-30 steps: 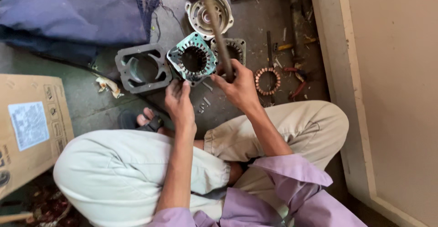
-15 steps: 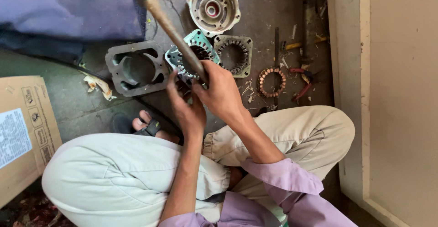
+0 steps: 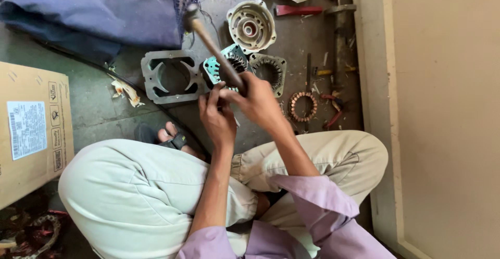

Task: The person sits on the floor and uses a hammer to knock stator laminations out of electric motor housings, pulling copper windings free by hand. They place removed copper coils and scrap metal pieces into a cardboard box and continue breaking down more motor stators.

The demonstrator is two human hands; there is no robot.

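The person sits cross-legged on the floor (image 3: pixel 104 118). The right hand (image 3: pixel 259 102) is wrapped tight around the handle of a hammer (image 3: pixel 211 43). The handle is a long wooden stick, and the dark metal head is up at the far end, over by the blue cloth (image 3: pixel 94 14). I think the hammer is heavy at the head and light at the handle, so it would tip if held too loosely. The wood looks hard and stiff, not slippery. The hand holds it low on the handle, well away from the head.

The left hand (image 3: pixel 217 118) is curled, with its fingers pinched together just below the right hand. It may be holding something small, but I cannot tell what, because the fingers hide it.

Right past both hands lies a green metal ring with teeth inside (image 3: pixel 226 67). It rests on the floor, between a grey square frame (image 3: pixel 172 77) and another toothed ring (image 3: pixel 270 71). It looks thick, heavy and very hard. I think its edges and teeth could be sharp, so the smooth outer rim is the safer place to hold it.

A round cream cover (image 3: pixel 251 26) sits farther off. A small copper ring (image 3: pixel 303 106) lies to the right. A cardboard box (image 3: pixel 31 129) stands on the left.
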